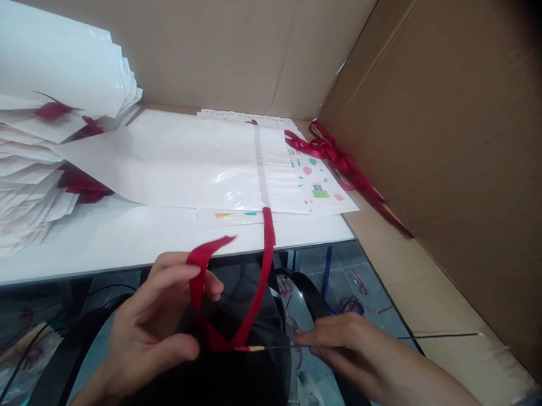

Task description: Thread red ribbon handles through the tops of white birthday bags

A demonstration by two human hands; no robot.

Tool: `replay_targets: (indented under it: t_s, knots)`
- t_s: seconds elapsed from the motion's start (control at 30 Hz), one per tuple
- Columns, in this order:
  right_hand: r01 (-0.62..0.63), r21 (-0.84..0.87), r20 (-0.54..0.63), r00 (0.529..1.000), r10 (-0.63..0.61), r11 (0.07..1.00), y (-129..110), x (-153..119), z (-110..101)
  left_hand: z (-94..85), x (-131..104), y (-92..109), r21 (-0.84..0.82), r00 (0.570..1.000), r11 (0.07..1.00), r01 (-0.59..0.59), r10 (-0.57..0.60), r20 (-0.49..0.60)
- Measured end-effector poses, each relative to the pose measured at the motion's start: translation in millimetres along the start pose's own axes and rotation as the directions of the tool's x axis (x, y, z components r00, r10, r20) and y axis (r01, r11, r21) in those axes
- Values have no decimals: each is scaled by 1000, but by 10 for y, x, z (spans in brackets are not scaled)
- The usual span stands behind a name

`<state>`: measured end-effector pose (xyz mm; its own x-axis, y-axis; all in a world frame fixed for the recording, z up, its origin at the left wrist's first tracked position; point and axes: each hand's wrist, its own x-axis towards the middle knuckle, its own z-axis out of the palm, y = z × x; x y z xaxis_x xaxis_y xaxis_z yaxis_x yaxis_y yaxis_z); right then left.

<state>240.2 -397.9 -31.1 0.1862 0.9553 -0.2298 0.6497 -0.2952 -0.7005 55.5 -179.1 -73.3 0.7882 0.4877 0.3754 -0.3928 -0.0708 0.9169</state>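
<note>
**Red ribbon slack between both hands; snag and pull-out are the main risks**

Observing remotely, I judge the slack to be the weak point. The red ribbon (265,263) leaves the lower edge of the white plastic bag (176,159), hangs past the table edge (144,266) and turns up towards the left hand (137,320). A hard tug could drag the ribbon out of its channel or pucker the film, since I see nothing pinning the bag down. The loose bend could also twist or slip off the pale tip (257,348) of the thin dark rod (278,347) if the rod tilts. The rod's long rear end might catch the cardboard (452,297) on the right.

Left hand: half open, thumb apart from the fingers, ribbon against them; I cannot tell how firmly it is held. Right hand (342,342): fingers closed on the rod in a pinch.

Appearance: ribbon deep red, flat, smooth, with a pointed free end above the left fingers. Its bend meets the rod tip below the table edge; whether it is tied or merely touching there, I cannot tell. Bag glossy, lightly creased, crossed by a greyish band, lying over a printed sheet (320,192).
</note>
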Motion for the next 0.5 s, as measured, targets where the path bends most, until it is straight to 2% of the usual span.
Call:
replay_targets:
  t_s: [0.13,0.23,0.3,0.37,0.5]
  knots:
    - [33,-7,-27,999,-33,999,-3,-68,12,127,68,-26,186,999,982,35,-31,-24]
    - [32,-15,-18,999,-32,999,27,-101,29,127,54,-60,229,998,972,59,-52,-39]
    - [21,-20,-17,1000,-21,1000,64,-121,49,119,40,-65,204,992,972,117,-107,-59]
    - [14,-25,-24,1000,-15,1000,102,-131,70,125,42,-58,142,976,971,191,-173,-130]
    - [36,-52,-49,998,-38,998,127,-111,85,165,135,-33,-79,924,965,251,-263,-279]
